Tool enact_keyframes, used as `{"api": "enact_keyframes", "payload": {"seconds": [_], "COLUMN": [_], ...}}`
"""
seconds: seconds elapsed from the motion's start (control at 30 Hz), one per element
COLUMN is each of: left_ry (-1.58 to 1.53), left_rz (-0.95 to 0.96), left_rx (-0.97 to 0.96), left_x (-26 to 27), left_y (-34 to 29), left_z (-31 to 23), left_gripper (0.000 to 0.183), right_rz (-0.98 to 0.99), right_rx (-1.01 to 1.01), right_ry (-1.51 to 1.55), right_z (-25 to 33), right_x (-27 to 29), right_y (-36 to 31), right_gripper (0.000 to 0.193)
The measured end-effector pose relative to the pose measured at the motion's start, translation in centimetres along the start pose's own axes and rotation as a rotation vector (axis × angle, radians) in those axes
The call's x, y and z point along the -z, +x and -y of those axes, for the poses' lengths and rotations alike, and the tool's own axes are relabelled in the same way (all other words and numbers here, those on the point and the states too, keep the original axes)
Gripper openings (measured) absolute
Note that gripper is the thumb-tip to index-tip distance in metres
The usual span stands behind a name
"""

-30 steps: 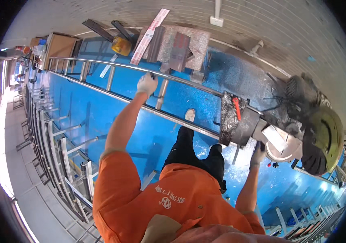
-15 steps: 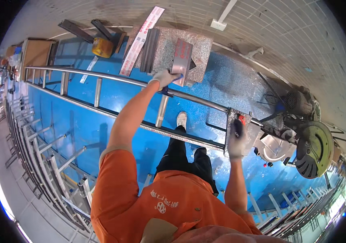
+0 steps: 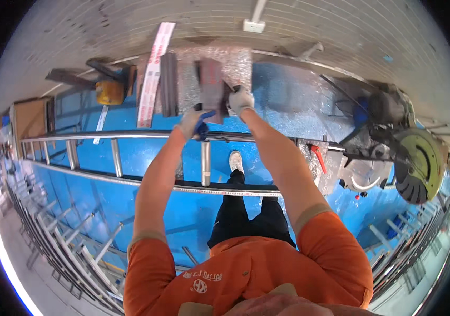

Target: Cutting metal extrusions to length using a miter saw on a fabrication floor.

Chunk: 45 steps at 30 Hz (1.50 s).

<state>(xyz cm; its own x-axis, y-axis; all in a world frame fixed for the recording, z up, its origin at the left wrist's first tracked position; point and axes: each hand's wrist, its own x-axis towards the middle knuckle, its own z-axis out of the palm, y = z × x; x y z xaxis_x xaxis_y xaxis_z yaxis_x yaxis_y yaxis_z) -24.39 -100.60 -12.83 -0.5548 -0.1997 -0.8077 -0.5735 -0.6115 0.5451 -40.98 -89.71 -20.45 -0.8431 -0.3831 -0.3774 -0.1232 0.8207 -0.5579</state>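
Observation:
My left hand (image 3: 189, 124), in a pale glove with blue fingertips, is over the far rail (image 3: 146, 135) of a long ladder-like metal frame. Its fingers are apart, close to the near end of a greyish-red metal profile (image 3: 211, 87), which is blurred. At the profile's right side is my right hand (image 3: 243, 99), also gloved, its fingers curled in beside a dark edge. What lies between those fingers is hidden. The profile sits above a speckled grey bench top (image 3: 238, 60). Left of it stand dark grey profiles (image 3: 169, 84) in a row.
A long white-and-red strip (image 3: 154, 79) leans left of the profiles, near a yellow container (image 3: 110, 92). To the right are a red lever (image 3: 318, 158) on a plate and a cut-off saw with a green guard (image 3: 419, 158). A measuring tape (image 3: 225, 191) runs along the near rail.
My right hand has left the red lever and moved far left to the profile. My left hand has shifted slightly left and nearer me. The whole view has turned.

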Motion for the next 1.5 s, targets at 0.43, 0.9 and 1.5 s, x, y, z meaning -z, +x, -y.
{"api": "enact_keyframes", "payload": {"seconds": [0.43,0.9,1.5], "left_ry": [0.813,0.959,2.091], "left_rz": [-0.241,-0.058,-0.155], "left_rx": [-0.2,-0.566,-0.86], "left_x": [7.2,-34.2,-57.0], "left_y": [3.5,-13.0,-6.9], "left_z": [0.2,9.0,21.8], "left_gripper": [0.041,0.032,0.012], "right_rz": [-0.107,-0.405,-0.158], "right_rx": [-0.193,-0.63,0.362], "right_ry": [0.651,0.639,-0.378], "right_z": [-4.6,-36.3,-54.2], "right_x": [17.7,39.0,40.3], "right_y": [-6.3,-26.1,-18.5], "right_gripper": [0.024,0.022,0.056]}}
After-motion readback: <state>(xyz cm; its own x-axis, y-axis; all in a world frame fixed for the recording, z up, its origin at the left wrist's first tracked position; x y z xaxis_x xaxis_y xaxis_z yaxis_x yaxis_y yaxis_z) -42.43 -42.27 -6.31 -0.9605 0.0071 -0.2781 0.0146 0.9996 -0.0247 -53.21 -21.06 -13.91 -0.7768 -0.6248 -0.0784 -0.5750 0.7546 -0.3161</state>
